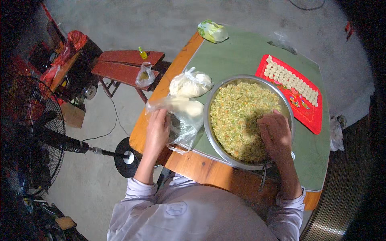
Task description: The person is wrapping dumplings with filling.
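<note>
A wide metal bowl [208, 132] stands on the green table cover, filled with a finely chopped filling [241, 111] of pale, green and orange bits. My right hand [276, 134] is over the bowl's right side with its fingers curled; whether they hold anything is hidden. To the left of the bowl lies a clear plastic bag [184, 132] with pale, dough-like food [190, 107] at its far end. The fingers of my left hand [158, 128] are closed on the bag's left edge. Just beyond, a knotted plastic bag [190, 82] holds more pale food.
A red tray [313, 120] bears rows of small pale dumplings [291, 79]. A utensil handle [263, 177] sticks out by the bowl's near rim. A green-and-white package [212, 31] sits at the table's far corner. Leftward are a red bench [120, 69] and a standing fan [105, 153].
</note>
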`<state>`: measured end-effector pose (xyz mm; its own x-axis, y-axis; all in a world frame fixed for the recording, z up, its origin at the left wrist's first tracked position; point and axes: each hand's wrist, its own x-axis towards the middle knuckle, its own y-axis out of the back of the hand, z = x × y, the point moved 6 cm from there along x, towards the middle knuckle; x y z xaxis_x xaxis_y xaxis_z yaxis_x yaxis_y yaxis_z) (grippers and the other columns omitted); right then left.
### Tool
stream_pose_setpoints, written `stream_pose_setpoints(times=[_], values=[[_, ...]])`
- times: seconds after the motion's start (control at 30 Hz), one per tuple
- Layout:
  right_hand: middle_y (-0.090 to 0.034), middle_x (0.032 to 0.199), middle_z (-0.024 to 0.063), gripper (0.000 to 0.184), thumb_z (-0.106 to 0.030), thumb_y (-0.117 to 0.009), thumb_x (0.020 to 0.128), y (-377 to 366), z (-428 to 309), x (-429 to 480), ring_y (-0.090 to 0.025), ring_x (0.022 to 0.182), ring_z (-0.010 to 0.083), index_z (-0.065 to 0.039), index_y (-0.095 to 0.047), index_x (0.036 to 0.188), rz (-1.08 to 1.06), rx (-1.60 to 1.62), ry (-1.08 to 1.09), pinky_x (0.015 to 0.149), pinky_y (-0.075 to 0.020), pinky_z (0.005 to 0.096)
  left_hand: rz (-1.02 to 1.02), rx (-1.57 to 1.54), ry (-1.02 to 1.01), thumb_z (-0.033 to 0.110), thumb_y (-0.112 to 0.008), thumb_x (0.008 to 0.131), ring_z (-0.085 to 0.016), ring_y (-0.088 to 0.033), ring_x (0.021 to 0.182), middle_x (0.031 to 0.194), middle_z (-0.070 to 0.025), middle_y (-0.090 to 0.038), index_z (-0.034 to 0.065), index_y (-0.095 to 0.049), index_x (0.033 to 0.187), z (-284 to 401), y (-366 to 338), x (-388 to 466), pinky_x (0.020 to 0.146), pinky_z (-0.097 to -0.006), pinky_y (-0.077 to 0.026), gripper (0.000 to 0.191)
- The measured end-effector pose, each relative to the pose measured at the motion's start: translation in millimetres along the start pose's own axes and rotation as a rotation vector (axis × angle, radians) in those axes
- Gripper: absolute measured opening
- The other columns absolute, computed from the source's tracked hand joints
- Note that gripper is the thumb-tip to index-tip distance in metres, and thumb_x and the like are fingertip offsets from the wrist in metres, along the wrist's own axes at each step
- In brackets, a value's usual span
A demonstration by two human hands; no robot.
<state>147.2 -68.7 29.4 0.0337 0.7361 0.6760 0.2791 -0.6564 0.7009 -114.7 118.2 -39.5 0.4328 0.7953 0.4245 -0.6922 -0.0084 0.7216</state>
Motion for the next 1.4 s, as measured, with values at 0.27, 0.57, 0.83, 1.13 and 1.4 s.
stream_pose_setpoints(times=[0.27,0.57,0.83,1.13,1.4], values=[[-0.062,0.092,0.0086,0.017,-0.006,-0.065,0.074,-2.9,5.5,-4.8,-0.058,0.091,0.0296,-0.007,-0.061,0.091,-0.015,0.005,-0.009,0.092,-0.0432,0.0469,-0.067,-0.060,-0.154,0.002,-0.057,0.080,-0.036,-0.055,0.092,0.100,-0.0189,-0.055,0.0027,-0.050,0.116,19.7,-16.3,31.8,0.079,-0.0440,-0.045,0.037],[-0.061,0.094,0.0094,0.020,-0.007,-0.066,0.073,-7.6,11.4,-8.4,-0.055,0.097,0.0324,-0.008,-0.061,0.093,-0.071,-0.018,-0.041,0.093,-0.0430,0.0460,-0.183,0.194,-0.551,0.012,-0.064,0.078,-0.038,-0.055,0.102,0.111,-0.0209,-0.056,0.0013,-0.055,0.107,28.5,-53.7,22.9,0.090,-0.0446,-0.044,0.032],[-0.062,0.086,0.0099,0.011,-0.003,-0.064,0.076,-3.9,9.4,-7.0,-0.059,0.088,0.0274,-0.007,-0.061,0.086,-0.020,0.003,-0.076,0.095,-0.0438,0.0457,-0.241,0.093,-0.430,0.008,-0.062,0.075,-0.036,-0.057,0.099,0.102,-0.0185,-0.060,0.0032,-0.059,0.099,20.7,-64.4,31.8,0.086,-0.0440,-0.045,0.025],[-0.061,0.082,0.0085,0.011,-0.004,-0.065,0.074,-4.6,9.8,-8.6,-0.059,0.087,0.0276,-0.007,-0.059,0.083,-0.028,-0.008,-0.080,0.095,-0.0441,0.0452,-0.107,0.205,-0.419,0.002,-0.052,0.076,-0.035,-0.060,0.080,0.088,-0.0174,-0.059,0.0009,-0.054,0.096,25.1,-53.0,28.4,0.071,-0.0410,-0.050,0.020],[-0.061,0.095,0.0094,0.022,-0.008,-0.065,0.073,-4.5,13.7,-7.2,-0.057,0.098,0.0322,-0.010,-0.060,0.094,-0.094,0.089,-0.114,0.093,-0.0416,0.0447,-0.314,-1.102,0.737,0.008,-0.048,0.089,-0.020,-0.064,0.079,0.093,-0.0099,-0.062,-0.0006,-0.053,0.104,7.5,-2.2,-6.1,0.068,-0.0312,-0.056,0.018]])
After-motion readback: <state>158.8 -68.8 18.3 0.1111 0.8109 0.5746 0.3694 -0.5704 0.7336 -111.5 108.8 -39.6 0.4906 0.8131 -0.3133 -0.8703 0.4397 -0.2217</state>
